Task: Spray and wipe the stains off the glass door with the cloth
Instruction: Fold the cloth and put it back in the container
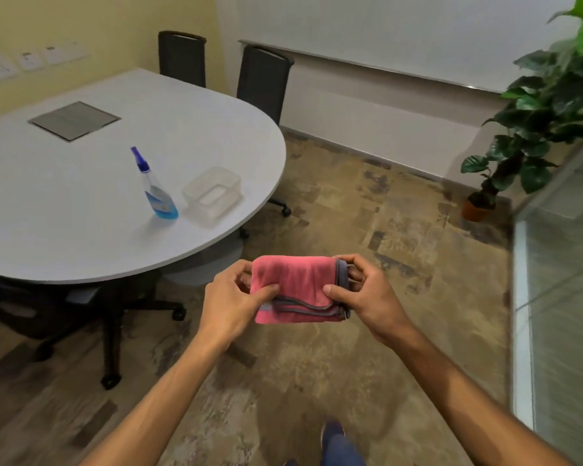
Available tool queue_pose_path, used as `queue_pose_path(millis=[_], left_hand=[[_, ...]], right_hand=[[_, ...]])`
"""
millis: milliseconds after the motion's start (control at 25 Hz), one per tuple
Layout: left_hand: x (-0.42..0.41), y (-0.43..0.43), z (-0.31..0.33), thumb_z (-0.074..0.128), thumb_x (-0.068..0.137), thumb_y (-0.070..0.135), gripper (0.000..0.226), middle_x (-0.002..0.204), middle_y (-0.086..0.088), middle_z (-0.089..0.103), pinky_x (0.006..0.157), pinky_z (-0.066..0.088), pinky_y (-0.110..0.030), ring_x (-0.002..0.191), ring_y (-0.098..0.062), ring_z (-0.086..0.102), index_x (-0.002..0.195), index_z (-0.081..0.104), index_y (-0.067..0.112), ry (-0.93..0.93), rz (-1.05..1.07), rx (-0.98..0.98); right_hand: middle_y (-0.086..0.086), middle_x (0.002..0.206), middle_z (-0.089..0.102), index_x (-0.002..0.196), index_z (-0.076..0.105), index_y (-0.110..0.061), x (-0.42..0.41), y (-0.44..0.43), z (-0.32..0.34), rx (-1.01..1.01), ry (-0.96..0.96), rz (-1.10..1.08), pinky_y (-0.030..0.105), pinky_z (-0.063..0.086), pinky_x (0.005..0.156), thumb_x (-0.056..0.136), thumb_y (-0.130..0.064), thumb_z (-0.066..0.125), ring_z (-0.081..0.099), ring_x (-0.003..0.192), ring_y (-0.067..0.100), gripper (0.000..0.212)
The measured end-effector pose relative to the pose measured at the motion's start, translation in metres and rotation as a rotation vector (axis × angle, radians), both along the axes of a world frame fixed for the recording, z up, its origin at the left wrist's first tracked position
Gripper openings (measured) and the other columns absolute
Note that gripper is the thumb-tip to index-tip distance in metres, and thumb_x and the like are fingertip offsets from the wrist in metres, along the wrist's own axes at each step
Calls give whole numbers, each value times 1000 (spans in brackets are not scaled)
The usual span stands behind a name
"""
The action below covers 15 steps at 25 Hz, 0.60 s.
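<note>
We pinch the folded cloth (pixel 297 290) between left hand (pixel 231 299) and right hand (pixel 367 297), each grip clamped, padding it for wiping.

We stand in an office meeting room, shown by the rounded grey conference table (pixel 81 213) with a cable hatch (pixel 74 121) in its top, black wheeled chairs (pixel 265 79) around it, a whiteboard (pixel 384 28), wall sockets (pixel 31 60) and a glass door (pixel 566 314).
</note>
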<state>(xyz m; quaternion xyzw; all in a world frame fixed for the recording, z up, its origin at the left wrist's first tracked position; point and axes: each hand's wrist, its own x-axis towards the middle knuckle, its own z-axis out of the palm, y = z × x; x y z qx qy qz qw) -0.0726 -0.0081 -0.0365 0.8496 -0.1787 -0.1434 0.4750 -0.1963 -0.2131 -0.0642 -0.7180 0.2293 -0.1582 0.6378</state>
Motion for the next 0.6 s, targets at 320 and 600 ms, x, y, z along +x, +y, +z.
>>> queue_pose_path(millis=[320,600], left_hand=[[95,-42,-19,84,76,38,35,94,15,68,71,46,-11,82,7,60,105,66,28,-89,202,10],[173,-110,-27,78,80,24,37,100,5,64,76,53,-21,86,-11,62,112,60,21,-355,274,-10]], right_hand=[[-3,102,76,111,68,-24,131,-46,-18,-172,-49,85,52,61,89,75,-12,87,73,99,22,43],[-11,90,65,98,60,-25,239,-102,-12,-544,-136,127,31,57,67,74,-2,82,65,80,9,40]])
